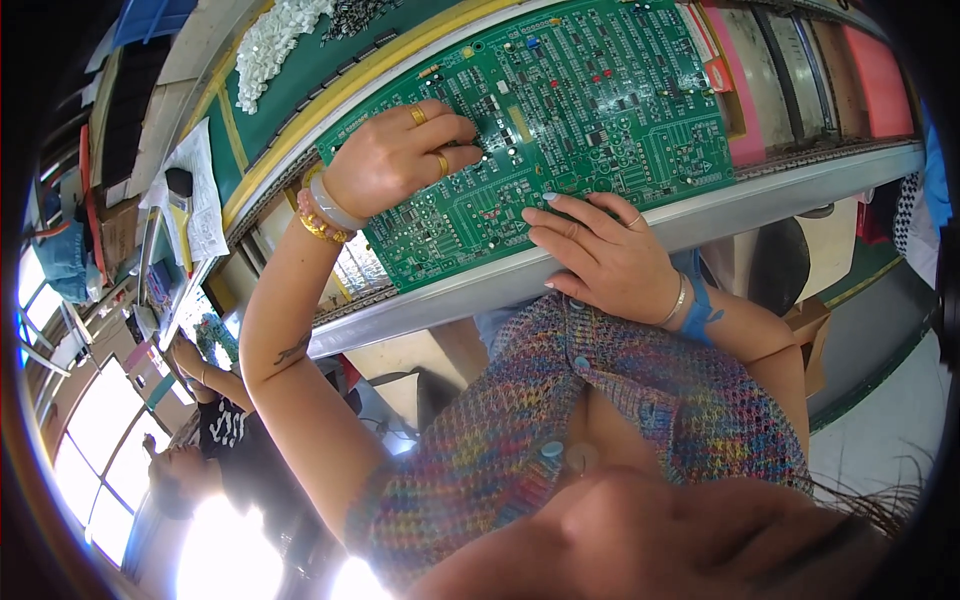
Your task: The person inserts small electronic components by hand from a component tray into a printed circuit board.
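A large green circuit board, dotted with rows of small chips and components, lies across the metal rails in front of me. My left hand is over its left part. The fingers are curled and pressed together, with the tips down among the components; whatever they pinch is hidden beneath them. My right hand rests on the board's near edge, right of the middle, fingers stretched out and holding nothing. Close to the left fingertips stand small white and black parts on the board.
A silver rail runs along the near side. Beyond the board, a pile of white connectors and a heap of small dark parts lie on a green surface. A red bin stands far right. Another person works at left.
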Demonstrator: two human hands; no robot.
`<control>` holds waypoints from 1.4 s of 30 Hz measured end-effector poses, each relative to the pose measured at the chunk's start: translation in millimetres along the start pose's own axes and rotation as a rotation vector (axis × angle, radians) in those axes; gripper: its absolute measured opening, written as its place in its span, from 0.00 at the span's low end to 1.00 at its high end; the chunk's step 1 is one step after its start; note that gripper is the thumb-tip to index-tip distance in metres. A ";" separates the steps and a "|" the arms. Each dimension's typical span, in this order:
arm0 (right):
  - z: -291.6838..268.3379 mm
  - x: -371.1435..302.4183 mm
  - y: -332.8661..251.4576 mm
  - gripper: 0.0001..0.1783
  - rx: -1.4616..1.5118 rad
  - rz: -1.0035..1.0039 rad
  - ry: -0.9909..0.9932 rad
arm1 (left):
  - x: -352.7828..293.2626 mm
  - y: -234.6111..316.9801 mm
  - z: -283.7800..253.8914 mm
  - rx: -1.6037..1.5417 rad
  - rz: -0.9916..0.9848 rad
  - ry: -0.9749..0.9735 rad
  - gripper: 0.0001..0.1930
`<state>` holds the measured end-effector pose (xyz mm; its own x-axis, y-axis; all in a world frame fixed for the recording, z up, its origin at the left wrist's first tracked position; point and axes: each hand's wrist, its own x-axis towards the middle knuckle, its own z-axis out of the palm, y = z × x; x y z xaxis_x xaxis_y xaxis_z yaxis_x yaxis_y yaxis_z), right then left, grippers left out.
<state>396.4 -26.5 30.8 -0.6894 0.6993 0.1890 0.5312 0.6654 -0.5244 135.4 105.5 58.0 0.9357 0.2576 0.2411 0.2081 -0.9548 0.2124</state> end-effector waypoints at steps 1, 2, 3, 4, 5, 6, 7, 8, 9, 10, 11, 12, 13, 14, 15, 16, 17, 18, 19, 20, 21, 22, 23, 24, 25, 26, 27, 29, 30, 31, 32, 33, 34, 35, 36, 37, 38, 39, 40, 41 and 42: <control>0.2 -0.4 -0.3 0.30 0.002 0.005 0.003 | 0.6 1.1 0.9 -0.052 -0.043 -0.014 0.13; 0.5 0.1 -0.4 0.30 0.015 0.006 0.007 | 1.1 1.6 0.0 -0.055 -0.038 -0.019 0.13; 0.9 0.0 -0.4 0.30 0.028 0.008 0.011 | 0.9 1.9 -1.6 -0.071 -0.054 -0.024 0.12; 0.9 -0.1 0.0 0.30 0.027 0.013 0.013 | 1.6 1.5 -2.4 -0.087 -0.070 -0.026 0.12; 1.1 -0.4 0.3 0.30 0.021 0.010 0.016 | 3.4 0.7 -2.1 -0.089 -0.065 -0.027 0.12; 1.3 -1.0 0.4 0.30 0.016 0.006 0.019 | 5.1 0.0 -1.9 -0.101 -0.060 -0.036 0.12; 1.6 -1.5 0.6 0.30 0.015 0.010 0.022 | 6.7 -1.2 -1.7 -0.113 -0.054 -0.044 0.11; 2.1 -2.1 0.7 0.30 0.019 0.011 0.027 | 8.3 -1.9 -2.6 -0.114 -0.051 -0.046 0.11; 2.5 -2.3 0.6 0.30 0.024 0.012 0.032 | 9.9 -2.0 -4.3 -0.109 -0.047 -0.067 0.11; 2.6 -2.7 0.8 0.30 0.023 0.015 0.034 | 11.2 -2.0 -4.6 -0.104 -0.042 -0.087 0.11; 2.8 -2.8 0.9 0.29 0.020 0.008 0.039 | 11.4 -1.7 -4.6 -0.106 -0.040 -0.088 0.11; 3.1 -2.8 0.9 0.27 0.018 0.000 0.045 | 11.0 -1.5 -4.8 -0.099 -0.031 -0.093 0.11; 2.8 -2.9 1.2 0.27 0.018 0.002 0.046 | 11.3 -1.3 -5.1 -0.093 -0.024 -0.098 0.10; 2.6 -3.0 1.4 0.27 0.020 0.002 0.049 | 11.7 -1.1 -4.9 -0.094 -0.022 -0.100 0.10; 2.6 -3.1 1.4 0.27 0.021 0.003 0.053 | 11.9 -1.0 -4.3 -0.105 -0.025 -0.094 0.10; 2.4 -3.1 1.2 0.27 0.023 0.003 0.054 | 11.7 -0.5 -4.1 -0.115 -0.029 -0.088 0.11; 2.3 -3.2 1.1 0.26 0.029 0.003 0.055 | 10.6 -0.3 -3.8 -0.115 -0.029 -0.090 0.11; 2.2 -3.3 0.9 0.26 0.036 0.004 0.056 | 8.9 -0.2 -3.6 -0.154 -0.047 -0.094 0.13; 2.3 -3.4 0.5 0.26 0.037 0.007 0.058 | 7.9 -0.4 -3.3 -0.195 -0.064 -0.098 0.15; 2.2 -3.5 0.5 0.28 0.040 0.015 0.048 | 8.4 -0.6 -3.1 -0.197 -0.061 -0.101 0.15; 2.2 -3.7 0.6 0.29 0.043 0.023 0.038 | 9.3 -0.9 -2.8 -0.192 -0.057 -0.110 0.15; 2.2 -4.0 1.1 0.29 0.046 0.027 0.041 | 10.4 -0.8 -2.4 -0.186 -0.055 -0.120 0.16; 2.2 -4.3 1.9 0.29 0.031 0.022 0.038 | 11.4 -1.0 -1.8 -0.189 -0.053 -0.124 0.16; 2.5 -4.5 2.3 0.28 0.015 0.016 0.035 | 12.3 -1.2 -1.2 -0.182 -0.056 -0.127 0.16; 2.7 -4.8 2.4 0.28 0.018 0.020 0.038 | 13.6 -1.4 -0.8 -0.174 -0.058 -0.130 0.16; 3.0 -5.0 2.4 0.28 0.013 0.017 0.047 | 14.5 -0.9 -1.0 -0.176 -0.055 -0.134 0.16; 3.2 -5.1 2.4 0.28 0.008 0.012 0.056 | 15.0 0.2 -1.6 -0.180 -0.073 -0.129 0.16; 2.6 -5.2 3.6 0.28 0.011 0.016 0.055 | 15.9 2.3 -1.5 -0.184 -0.088 -0.124 0.16; 2.4 -5.1 3.9 0.28 0.013 0.015 0.052 | 15.8 3.7 -1.7 -0.185 -0.121 -0.097 0.14; 2.3 -5.3 4.2 0.28 0.013 0.014 0.053 | 15.7 5.0 -2.3 -0.184 -0.155 -0.068 0.12; 2.3 -5.6 4.3 0.27 0.004 0.013 0.059 | 14.7 6.3 -4.4 -0.182 -0.156 -0.068 0.12; 1.9 -5.6 4.7 0.27 -0.006 0.012 0.064 | 12.8 7.4 -7.3 -0.170 -0.166 -0.066 0.12; 1.8 -5.1 3.9 0.27 -0.007 0.007 0.063 | 10.5 8.8 -10.1 -0.159 -0.179 -0.063 0.12; 1.3 -4.5 3.4 0.27 0.000 0.013 0.070 | 9.3 9.7 -9.7 -0.154 -0.182 -0.059 0.12; 0.5 -3.9 2.9 0.26 0.005 0.018 0.075 | 8.0 11.1 -7.0 -0.148 -0.201 -0.037 0.12; 0.4 -2.9 2.7 0.26 -0.001 0.005 0.073 | 6.5 12.9 -5.4 -0.138 -0.224 -0.015 0.12; 0.2 -2.1 2.3 0.26 0.012 0.000 0.076 | 5.6 15.3 -4.2 -0.128 -0.230 -0.003 0.12; -2.1 -1.2 1.6 0.25 0.022 -0.005 0.078 | 5.1 17.7 -2.8 -0.151 -0.237 -0.002 0.11; -7.8 -0.5 1.9 0.25 0.004 -0.018 0.072 | 6.2 16.9 -1.7 -0.173 -0.240 0.005 0.11; -15.7 0.2 3.2 0.23 0.081 -0.019 0.088 | 8.6 14.6 -2.4 -0.158 -0.240 0.026 0.11; -24.5 2.7 6.1 0.21 0.157 -0.020 0.102 | 10.8 12.2 -3.2 -0.167 -0.295 0.086 0.10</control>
<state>409.8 -14.2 48.5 -0.6410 0.7147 0.2798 0.4293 0.6360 -0.6412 147.2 97.1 66.2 0.8131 0.5374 0.2236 0.4101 -0.8015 0.4352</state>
